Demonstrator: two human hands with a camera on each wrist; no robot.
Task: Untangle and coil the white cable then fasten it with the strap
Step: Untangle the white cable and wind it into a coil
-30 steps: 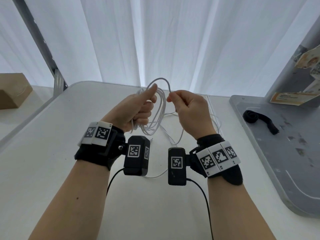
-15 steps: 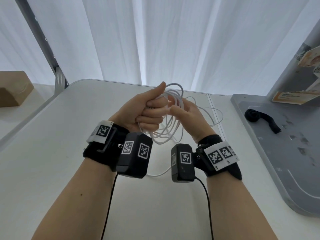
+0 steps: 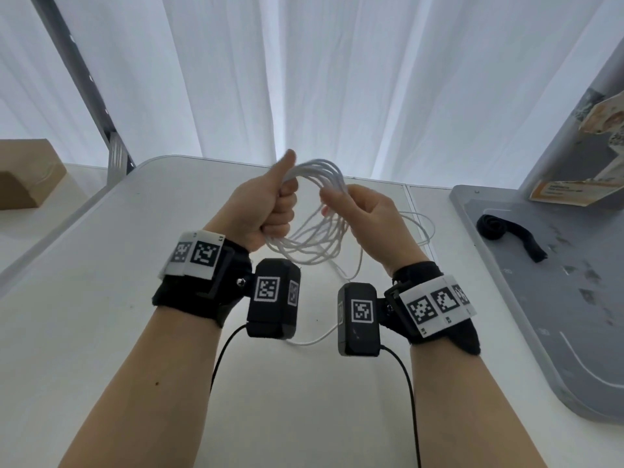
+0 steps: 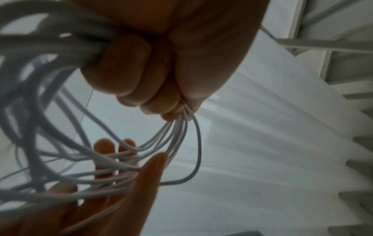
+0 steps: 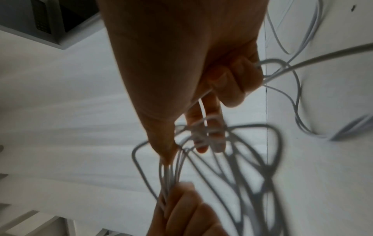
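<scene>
Head view: hands parted since before — left hand (image 3: 266,211) fists white cable (image 3: 324,170) coil, right hand (image 3: 363,217) pinches loops.

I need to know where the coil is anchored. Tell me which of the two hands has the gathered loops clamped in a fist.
The left hand: fist closed around the white cable loops, thumb up. The right hand only pinches strands.

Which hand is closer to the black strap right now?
Right. The right hand holds the white cable mid-table, beside the grey board carrying the black strap; the left hand grips the coil farther away.
</scene>
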